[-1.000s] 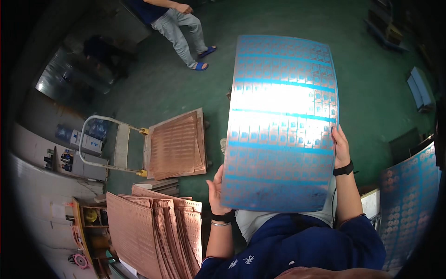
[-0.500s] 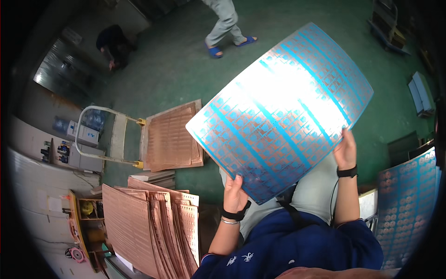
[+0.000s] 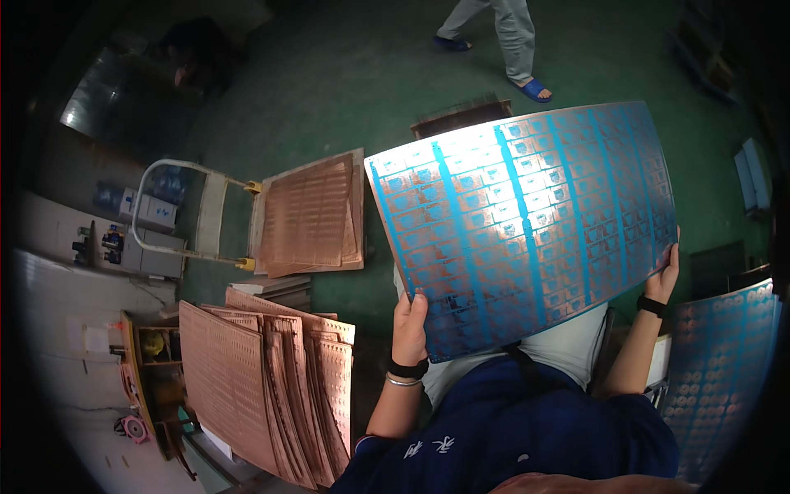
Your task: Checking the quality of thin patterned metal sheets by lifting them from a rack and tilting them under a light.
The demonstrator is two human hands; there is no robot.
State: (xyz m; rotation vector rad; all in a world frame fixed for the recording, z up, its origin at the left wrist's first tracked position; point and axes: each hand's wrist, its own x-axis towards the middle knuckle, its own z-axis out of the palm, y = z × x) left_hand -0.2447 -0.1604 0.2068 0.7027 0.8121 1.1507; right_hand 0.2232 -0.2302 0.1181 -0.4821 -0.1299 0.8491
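Both my hands hold a large, thin copper circuit panel (image 3: pixel 527 239) patterned with blue blocks and stripes, tilted in front of me. Light glares off its upper part. My left hand (image 3: pixel 409 329) grips the lower left edge, thumb on the face. At the right edge my right hand (image 3: pixel 665 273) is closed on the panel, its fingers partly hidden behind it. To my left several copper-coloured panels (image 3: pixel 226 387) stand on edge in a leaning row. On my right is another blue-patterned panel (image 3: pixel 720 375) with rows of round copper shapes.
A platform trolley with a white handle (image 3: pixel 140 206) stands at the left, carrying stacked copper panels (image 3: pixel 309 214). Beyond my panel is a dark rack (image 3: pixel 462 117). A person in light trousers (image 3: pixel 514 41) walks at the far side; another person (image 3: pixel 197 53) bends at the far left.
The panel has turned clockwise and moved right and lower, its glare shrinking. My right hand has shifted right and down. The walking person has moved right, and the dark rack has come into view.
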